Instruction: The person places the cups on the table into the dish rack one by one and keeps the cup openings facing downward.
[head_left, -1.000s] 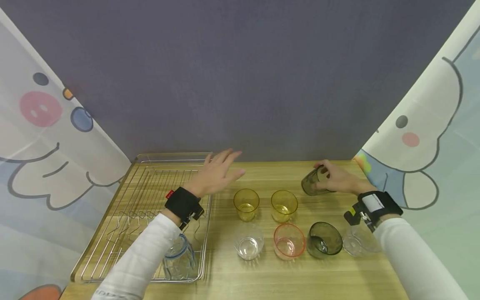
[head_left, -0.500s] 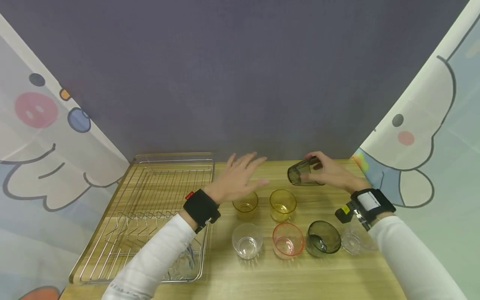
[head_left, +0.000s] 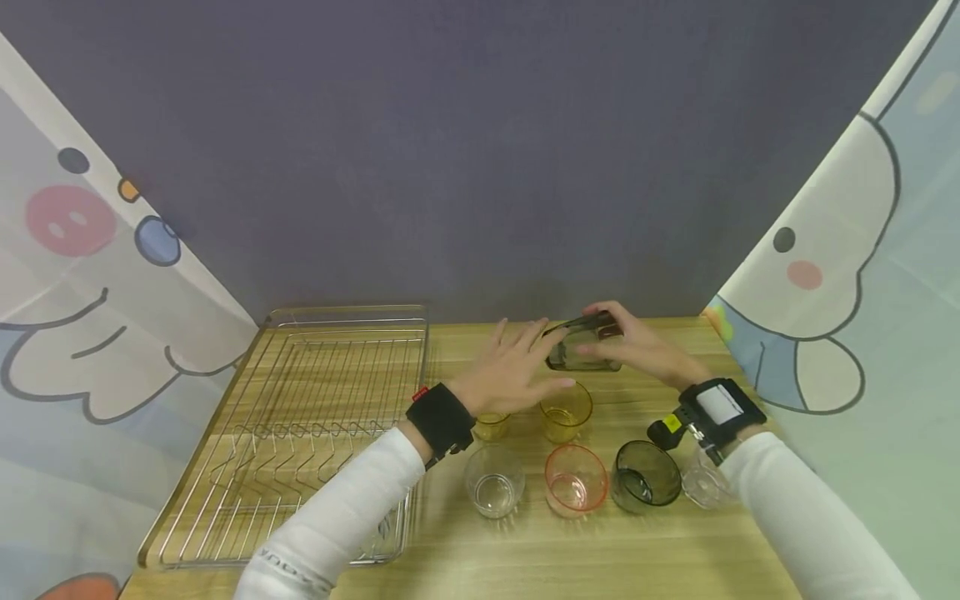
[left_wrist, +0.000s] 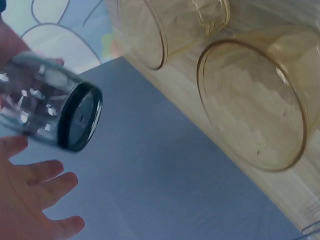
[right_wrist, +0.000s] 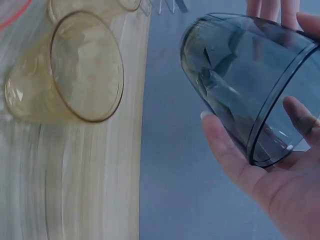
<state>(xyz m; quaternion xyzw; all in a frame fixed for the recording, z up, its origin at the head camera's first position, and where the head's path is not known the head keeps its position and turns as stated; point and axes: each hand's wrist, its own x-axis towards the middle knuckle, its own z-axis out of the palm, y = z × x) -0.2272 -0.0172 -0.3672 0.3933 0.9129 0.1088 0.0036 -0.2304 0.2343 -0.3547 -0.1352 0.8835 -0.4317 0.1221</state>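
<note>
A dark grey drinking glass [head_left: 579, 348] lies tilted on its side above the back of the table. My right hand [head_left: 637, 343] grips it near the rim, thumb on one side and fingers on the other; the right wrist view shows the thumb along the wall of the glass [right_wrist: 225, 65]. My left hand [head_left: 506, 375] has its fingers spread, right by the base end of the glass. In the left wrist view that hand [left_wrist: 35, 195] appears just below the glass [left_wrist: 42, 100]. Beneath my hands stand two amber glasses, one [head_left: 564, 421] beside the other [head_left: 491, 428], partly covered by my left hand.
A front row holds a clear glass [head_left: 495, 492], a red-rimmed glass [head_left: 575, 483], another dark grey glass [head_left: 647, 479] and a clear glass [head_left: 703, 483] partly under my right wrist. At left stands a wire dish rack [head_left: 352, 321]; my left sleeve mostly hides a glass in it. A grey wall [head_left: 480, 167] rises behind.
My right hand has carried the dark grey glass leftward along the back of the table. My left hand has moved right, from beside the rack to the base of that glass.
</note>
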